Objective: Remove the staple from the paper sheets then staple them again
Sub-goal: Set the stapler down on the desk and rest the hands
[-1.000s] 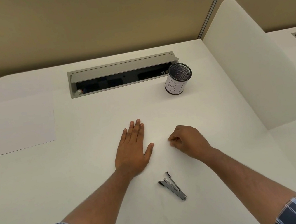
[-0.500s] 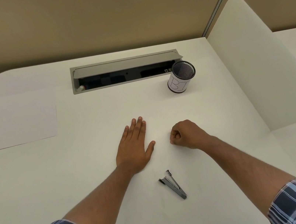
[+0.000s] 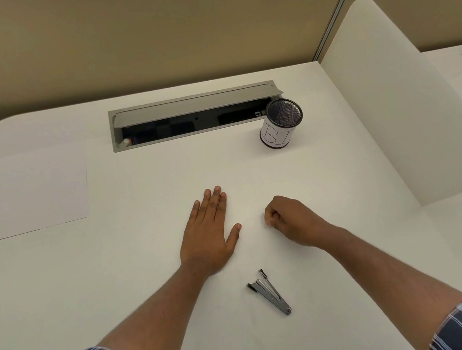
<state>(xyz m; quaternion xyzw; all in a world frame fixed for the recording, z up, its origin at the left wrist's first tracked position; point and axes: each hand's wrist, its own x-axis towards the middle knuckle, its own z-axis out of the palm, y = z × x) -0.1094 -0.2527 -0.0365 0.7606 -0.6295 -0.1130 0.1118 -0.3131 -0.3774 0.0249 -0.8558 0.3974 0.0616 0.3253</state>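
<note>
A metal stapler (image 3: 269, 293) lies open at lower centre of a white desk (image 3: 90, 288), between the forearms. Above it, the left hand (image 3: 208, 232) presses flat, fingers spread; the right hand (image 3: 293, 221) is curled into a fist, its contents indiscernible. A sheet of paper (image 3: 27, 195) rests upper left, a mesh cup (image 3: 280, 123) upper right.

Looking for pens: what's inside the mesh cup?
Inside the mesh cup, only dark mesh wall shows through the rim; no pens stick out. Its bottom is hidden by the near wall.
</note>
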